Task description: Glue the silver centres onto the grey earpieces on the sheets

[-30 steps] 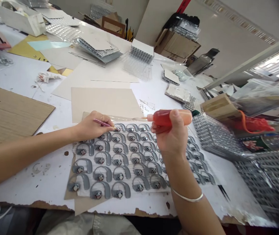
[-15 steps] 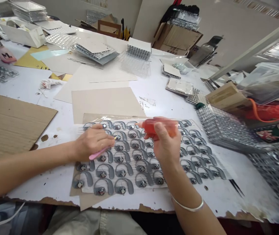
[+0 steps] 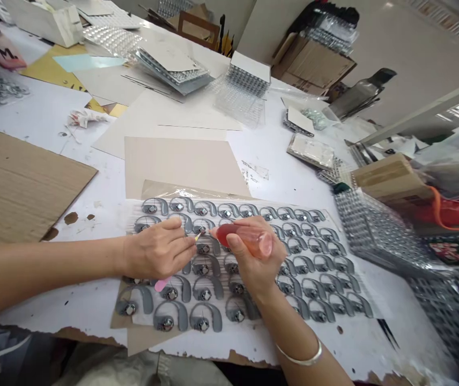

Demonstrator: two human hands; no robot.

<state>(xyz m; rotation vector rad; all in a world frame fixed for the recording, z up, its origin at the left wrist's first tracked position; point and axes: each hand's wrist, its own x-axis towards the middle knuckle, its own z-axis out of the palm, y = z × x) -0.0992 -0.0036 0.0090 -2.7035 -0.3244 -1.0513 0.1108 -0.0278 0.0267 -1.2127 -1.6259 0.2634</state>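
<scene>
Dozens of grey hook-shaped pieces (image 3: 298, 264), each with a small stone at its centre, lie in rows on a clear film over card at the near edge of a white tabletop (image 3: 32, 118). The left hand (image 3: 157, 252) is closed in a pen-like pinch on a thin pink stick (image 3: 162, 284), whose pale tip meets the nozzle of a small red squeeze bottle (image 3: 245, 241) just above the middle rows. The right hand (image 3: 256, 265) is wrapped around the bottle's body, thumb on its side, with a silver bangle (image 3: 300, 358) on the wrist. The bottle looks soft-walled and light, best gripped round its middle with gentle pressure, since a hard squeeze would likely push out too much. The stick appears stiff and nearly weightless, suited to a fingertip hold close to its tip. The pieces seem small, light and easily nudged out of line. Brown cardboard (image 3: 20, 182) and a stack of clear blister trays (image 3: 241, 91) lie farther off.
</scene>
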